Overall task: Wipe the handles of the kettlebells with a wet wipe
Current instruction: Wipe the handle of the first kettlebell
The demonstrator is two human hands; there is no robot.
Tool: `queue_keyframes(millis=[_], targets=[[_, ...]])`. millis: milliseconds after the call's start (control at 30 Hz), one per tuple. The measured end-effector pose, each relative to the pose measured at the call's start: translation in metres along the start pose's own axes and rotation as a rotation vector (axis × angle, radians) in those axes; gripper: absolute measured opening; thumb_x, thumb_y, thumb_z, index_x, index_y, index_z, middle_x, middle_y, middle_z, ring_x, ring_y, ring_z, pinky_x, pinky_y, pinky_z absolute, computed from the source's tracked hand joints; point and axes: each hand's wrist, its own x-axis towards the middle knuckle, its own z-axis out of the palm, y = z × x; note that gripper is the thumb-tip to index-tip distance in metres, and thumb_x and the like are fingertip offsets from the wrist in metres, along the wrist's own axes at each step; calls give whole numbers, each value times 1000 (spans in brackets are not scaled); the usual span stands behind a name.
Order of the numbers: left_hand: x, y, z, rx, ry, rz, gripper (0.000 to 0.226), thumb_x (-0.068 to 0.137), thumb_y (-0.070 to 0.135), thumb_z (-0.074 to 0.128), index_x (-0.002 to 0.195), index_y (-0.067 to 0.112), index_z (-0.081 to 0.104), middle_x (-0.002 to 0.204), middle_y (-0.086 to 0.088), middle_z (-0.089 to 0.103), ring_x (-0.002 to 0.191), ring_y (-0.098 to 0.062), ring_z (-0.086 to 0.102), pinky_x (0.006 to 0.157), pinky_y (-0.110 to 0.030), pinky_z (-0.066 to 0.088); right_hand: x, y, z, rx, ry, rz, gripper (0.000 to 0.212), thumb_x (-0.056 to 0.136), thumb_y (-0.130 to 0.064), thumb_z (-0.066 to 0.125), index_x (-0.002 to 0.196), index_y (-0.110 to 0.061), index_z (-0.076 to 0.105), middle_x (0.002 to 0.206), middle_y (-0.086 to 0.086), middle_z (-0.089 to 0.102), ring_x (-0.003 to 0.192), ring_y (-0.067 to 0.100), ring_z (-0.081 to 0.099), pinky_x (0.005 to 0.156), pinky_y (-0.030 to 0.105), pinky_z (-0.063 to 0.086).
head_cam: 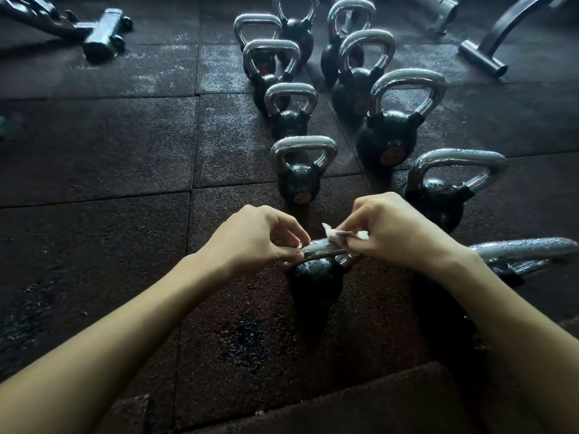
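Right hand [398, 233] curls its fingers round the wipe [331, 234] on the nearest kettlebell's handle [316, 246], left hand [253, 236] pinching the handle's other end; the kettlebells [299, 183] beyond probably remain undone.

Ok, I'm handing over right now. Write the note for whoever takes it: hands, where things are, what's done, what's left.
Left hand: pinches the left end of the handle of the nearest kettlebell.
Right hand: holds the wet wipe against the same handle.
Things: the other kettlebells stand in two rows on the floor mats, running away from the hands.
Done: wiping of the nearest handle is under way; the picture does not show which other handles are already wiped.
Left: finish this handle, then probably work along both rows.
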Motion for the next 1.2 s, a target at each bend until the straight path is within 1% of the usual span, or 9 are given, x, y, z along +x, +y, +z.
queue_keyframes(millis=[200, 400, 500, 667, 767, 833, 900, 1000, 1200], targets=[[-5, 5, 4, 99, 29, 45, 12, 86, 32, 82, 96, 35, 78, 53, 36, 57, 52, 23, 49, 51, -5, 33, -5, -11, 18, 48, 100, -35, 8, 82, -33, 85, 84, -25, 85, 72, -9, 65, 63, 2, 57, 61, 16, 41], [-6, 1, 11, 126, 85, 78, 17, 84, 37, 80, 101, 37, 78, 82, 22, 71, 72, 20, 57, 63, -3, 37, -20, 15, 17, 140, 258, 136, 20, 83, -42, 80, 75, -24, 84, 72, -7, 67, 60, 5, 59, 58, 13, 38], [-7, -1, 13, 85, 102, 52, 16, 82, 37, 82, 98, 39, 78, 80, 23, 72, 73, 10, 62, 64, -5, 40, -19, 3, 27, 148, 242, 70, 11, 84, -33, 82, 84, -22, 84, 82, -11, 72, 69, -2, 63, 64, 13, 44], [-3, -3, 11, 33, 83, 46, 14, 81, 33, 83, 95, 37, 80, 75, 21, 71, 70, 6, 65, 61, -7, 43, -19, -8, 24, 73, 159, -3, 25, 90, -42, 71, 115, -42, 77, 86, -15, 69, 80, -1, 63, 74, 17, 47], [-4, -5, 11, 23, 81, 35, 15, 80, 36, 84, 93, 41, 79, 79, 21, 73, 72, 3, 66, 63, -9, 45, -25, 4, 20, 108, 196, 58, 15, 88, -38, 76, 101, -41, 82, 81, -17, 66, 77, -1, 63, 69, 13, 42], [-3, -4, 10, 26, 80, 21, 16, 79, 38, 85, 93, 42, 79, 80, 22, 74, 72, 2, 67, 64, -11, 46, -23, 9, 21, 102, 229, 104, 11, 86, -34, 78, 95, -39, 83, 78, -13, 67, 76, 2, 65, 67, 23, 50], [-1, -3, 8, 33, 61, 2, 17, 78, 37, 86, 94, 41, 79, 82, 22, 75, 72, 4, 67, 66, -12, 47, -19, 5, 22, 83, 207, 88, 15, 85, -28, 79, 96, -37, 83, 77, -11, 64, 74, 2, 63, 69, 26, 53], [2, 2, 4, 60, 18, -28, 19, 76, 38, 88, 93, 42, 78, 82, 23, 75, 71, 8, 66, 71, -16, 52, -14, 0, 18, 60, 111, 25, 19, 86, -30, 81, 103, -38, 82, 73, -13, 57, 70, -2, 56, 65, 12, 40], [6, 16, 6, 127, 15, -40, 27, 73, 45, 84, 98, 50, 75, 72, 40, 65, 74, 11, 63, 76, -22, 54, -28, 27, 19, 142, 216, 165, 19, 84, -18, 82, 99, -31, 84, 79, -7, 68, 70, 4, 62, 64, 21, 48]])
